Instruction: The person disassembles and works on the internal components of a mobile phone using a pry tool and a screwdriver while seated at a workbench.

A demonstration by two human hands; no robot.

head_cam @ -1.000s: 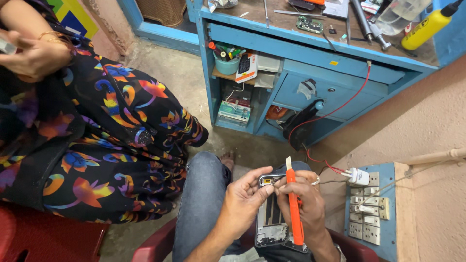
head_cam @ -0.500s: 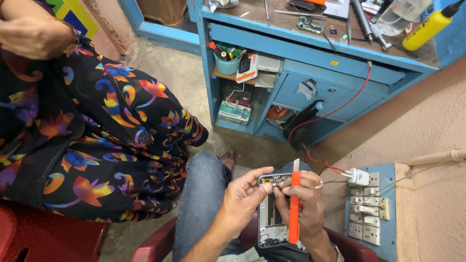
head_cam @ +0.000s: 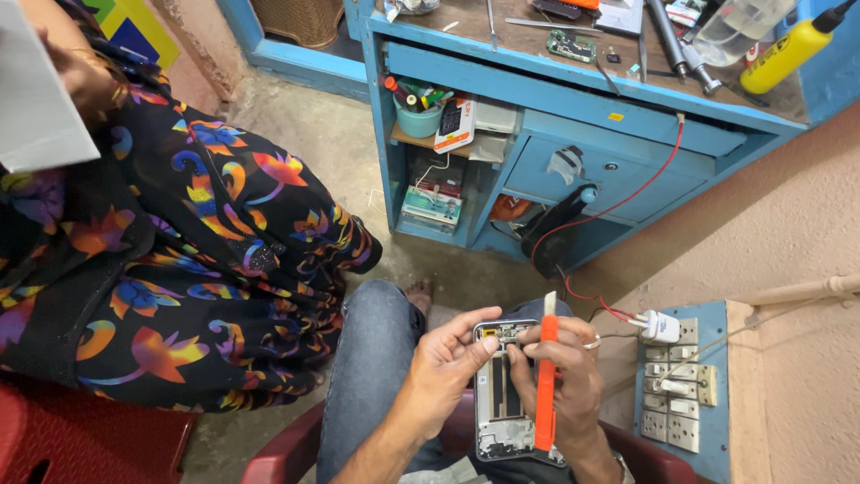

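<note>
A blue-painted wooden workbench [head_cam: 573,99] fills the top of the view, its brown top strewn with tools, a small green circuit board [head_cam: 570,45] and a yellow plastic bottle with a black nozzle [head_cam: 784,56]; an open shelf below holds a teal cup of pens [head_cam: 417,115]. To the left sits another person in a black garment printed with bright orange, blue and yellow swirls [head_cam: 179,260], holding a white sheet of paper [head_cam: 36,99] at the top-left edge. At the lower right a blue switchboard with white sockets and switches [head_cam: 676,394] is fixed to the pinkish wall, with a white plug [head_cam: 660,326] in it and a red wire [head_cam: 627,202] running up to the bench. The person wearing the camera sits in a dark red plastic chair [head_cam: 278,462], a knee in blue jeans [head_cam: 372,358] pointing forward. Over the lap lies an opened smartphone with its back removed, inner frame and parts exposed [head_cam: 502,403] — both hands are on it. The left hand [head_cam: 443,363] curls around the phone's left edge, thumb and forefinger pinched at its top corner. The right hand [head_cam: 569,381] wraps the right side and, with fingers closed, grips an orange flat plastic pry tool [head_cam: 546,376] held upright along the phone — its pale tip above the phone's top edge.
</note>
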